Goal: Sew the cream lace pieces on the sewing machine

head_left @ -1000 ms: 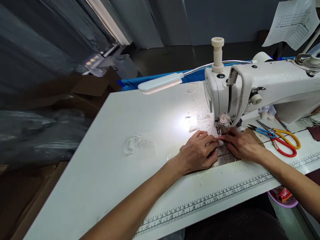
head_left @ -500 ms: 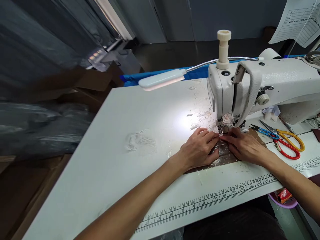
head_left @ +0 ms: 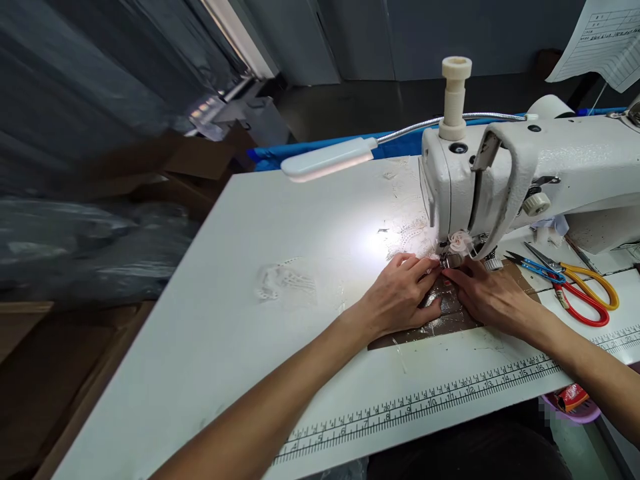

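My left hand [head_left: 403,293] rests on the sewing machine bed, left of the presser foot [head_left: 450,261]. Its fingers stretch towards the foot and the thumb lies apart from them. My right hand [head_left: 487,297] is on the foot's other side, fingers bent and pinched close to the needle area. Whatever it pinches is too small and covered to make out. Beneath both hands lies a brown plate with a shiny, clear-taped surface [head_left: 450,321]. A pale pink fabric rosette [head_left: 459,241] sits on the white sewing machine [head_left: 575,150] just above the foot.
Blue-handled snips [head_left: 537,268], yellow-handled scissors [head_left: 595,280] and red-handled scissors [head_left: 583,308] lie right of my right hand. A lamp [head_left: 327,160] lights the white table [head_left: 210,333]. A printed ruler [head_left: 400,415] runs along the front edge. Cardboard boxes [head_left: 200,160] stand at left.
The view has shifted slightly, so the machine and scissors appear a little further right. Both hands stay at the presser foot, with the right fingers slightly more tucked in beside it.
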A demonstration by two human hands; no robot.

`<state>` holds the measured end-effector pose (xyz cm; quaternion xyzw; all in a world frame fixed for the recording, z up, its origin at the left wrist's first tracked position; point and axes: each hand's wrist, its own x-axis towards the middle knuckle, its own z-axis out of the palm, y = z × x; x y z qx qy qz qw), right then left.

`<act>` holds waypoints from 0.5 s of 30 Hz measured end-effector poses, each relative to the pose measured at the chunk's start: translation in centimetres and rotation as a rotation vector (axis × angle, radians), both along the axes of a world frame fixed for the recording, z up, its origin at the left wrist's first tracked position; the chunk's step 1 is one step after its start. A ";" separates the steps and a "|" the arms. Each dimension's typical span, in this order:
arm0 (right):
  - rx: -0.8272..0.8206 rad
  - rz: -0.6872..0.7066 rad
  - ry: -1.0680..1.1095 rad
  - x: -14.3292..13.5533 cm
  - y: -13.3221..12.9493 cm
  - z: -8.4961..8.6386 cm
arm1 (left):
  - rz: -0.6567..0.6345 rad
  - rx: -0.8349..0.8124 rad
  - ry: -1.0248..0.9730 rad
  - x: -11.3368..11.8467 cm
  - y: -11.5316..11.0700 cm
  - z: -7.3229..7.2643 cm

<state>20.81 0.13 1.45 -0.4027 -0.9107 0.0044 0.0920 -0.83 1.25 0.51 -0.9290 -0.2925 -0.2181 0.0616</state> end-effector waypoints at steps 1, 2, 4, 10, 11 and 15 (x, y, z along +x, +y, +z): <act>-0.007 0.001 0.018 0.2 0.1 0.1 | -0.001 0.007 -0.004 0.0 0.0 0.0; -0.027 0.001 0.043 0.4 0.2 0.2 | 0.000 0.015 -0.006 0.0 0.1 0.0; -0.113 -0.007 0.104 1.0 0.5 0.6 | 0.011 0.017 0.002 -0.1 0.1 0.0; -0.405 -0.186 0.369 1.8 2.3 1.1 | 0.052 -0.031 0.047 -0.1 0.1 0.0; -0.412 -0.230 0.398 1.8 2.5 0.9 | 0.054 -0.028 0.047 0.0 0.1 0.0; -0.389 -0.293 0.439 1.4 2.4 0.4 | 0.068 -0.014 0.051 0.0 0.1 -0.1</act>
